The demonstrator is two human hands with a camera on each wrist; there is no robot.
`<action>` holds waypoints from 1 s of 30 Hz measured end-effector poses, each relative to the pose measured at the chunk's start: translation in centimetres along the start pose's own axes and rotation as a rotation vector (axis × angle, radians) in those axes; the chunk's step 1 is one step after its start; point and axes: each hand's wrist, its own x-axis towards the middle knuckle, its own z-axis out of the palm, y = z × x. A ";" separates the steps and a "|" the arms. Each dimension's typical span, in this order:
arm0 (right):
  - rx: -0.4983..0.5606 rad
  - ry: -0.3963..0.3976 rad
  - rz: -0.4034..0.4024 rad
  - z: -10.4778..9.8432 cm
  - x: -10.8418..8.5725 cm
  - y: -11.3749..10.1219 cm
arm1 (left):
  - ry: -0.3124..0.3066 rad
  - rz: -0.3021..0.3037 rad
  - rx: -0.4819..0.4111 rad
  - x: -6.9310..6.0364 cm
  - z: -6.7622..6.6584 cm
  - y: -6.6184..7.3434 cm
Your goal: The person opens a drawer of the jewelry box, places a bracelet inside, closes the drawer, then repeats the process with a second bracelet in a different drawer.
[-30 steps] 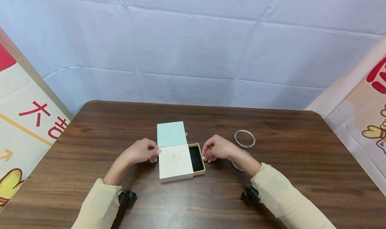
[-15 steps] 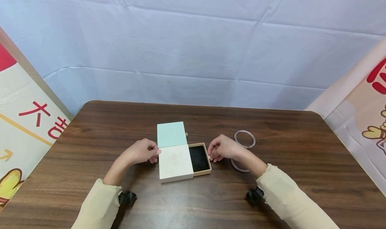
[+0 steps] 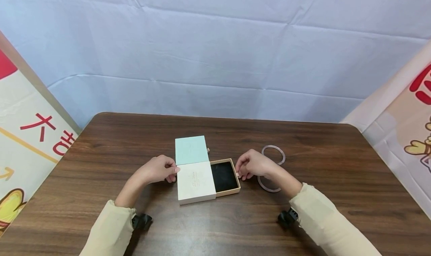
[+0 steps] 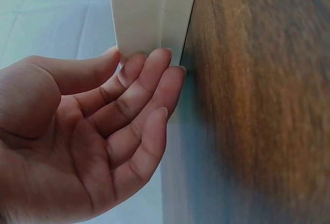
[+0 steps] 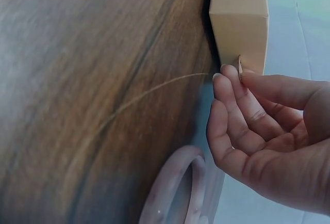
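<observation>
A white drawer box lies on the table, its black-lined drawer pulled out partway to the right. My left hand holds the box at its left side; in the left wrist view the thumb touches one edge and the curled fingertips meet the end face. Between thumb and fingers my right hand pinches the small ribbon tab on the drawer's end. Just behind the white box stands a pale mint-green box with a tab on its right side.
Two pale purple bangles lie on the right: the far bangle behind my right hand, the near bangle partly under the wrist. The brown wooden table ends at a white cloth backdrop. Printed banners flank both sides.
My right hand has moved right, drawing the drawer further out of the white box and baring more of the black lining. The left hand and the white box stay put.
</observation>
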 end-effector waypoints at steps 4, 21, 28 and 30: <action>-0.008 0.004 0.000 -0.2 -0.1 0.1 | 0.001 -0.002 -0.007 0.0 0.0 0.0; -0.007 0.020 -0.009 -0.8 -0.5 0.4 | 0.001 -0.021 -0.003 0.0 0.0 0.1; -0.001 0.024 -0.014 -1.0 -0.6 0.4 | 0.001 -0.014 -0.005 0.0 0.0 0.1; -0.002 0.024 -0.013 -1.0 -0.6 0.4 | 0.001 -0.013 -0.006 0.0 0.0 0.1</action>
